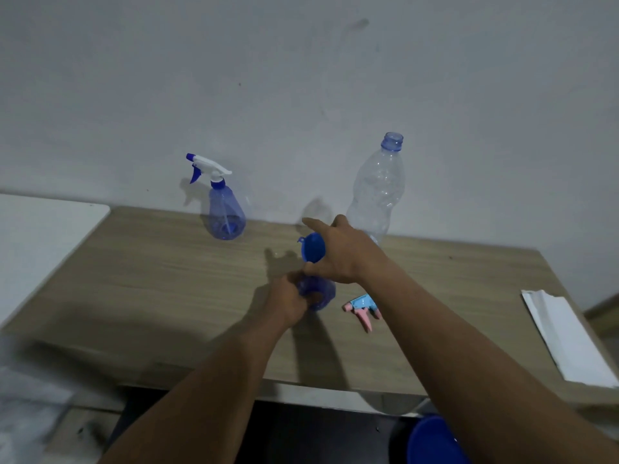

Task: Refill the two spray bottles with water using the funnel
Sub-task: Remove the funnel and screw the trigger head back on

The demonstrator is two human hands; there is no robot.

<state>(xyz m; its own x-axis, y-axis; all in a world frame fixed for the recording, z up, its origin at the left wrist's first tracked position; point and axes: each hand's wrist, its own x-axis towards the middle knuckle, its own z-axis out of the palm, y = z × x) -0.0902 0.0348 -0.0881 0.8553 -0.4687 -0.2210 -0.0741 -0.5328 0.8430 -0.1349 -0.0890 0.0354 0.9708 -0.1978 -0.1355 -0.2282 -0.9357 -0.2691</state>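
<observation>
At mid-table, my left hand (290, 300) grips an open blue spray bottle (322, 293) with its head off. A blue funnel (313, 246) sits over the bottle's neck, and my right hand (338, 252) holds it with the forefinger stretched out. The bottle's pink and light-blue spray head (363, 308) lies on the table just right of it. A second blue spray bottle (225, 209), with a white and blue trigger head screwed on, stands at the back left by the wall. A tall clear water bottle (378, 189), uncapped, stands behind my right hand.
The wooden table (150, 283) ends at a grey wall. White paper (566, 336) lies at its right edge. A white surface (40, 236) adjoins on the left. A blue round object (435, 440) sits below the front edge.
</observation>
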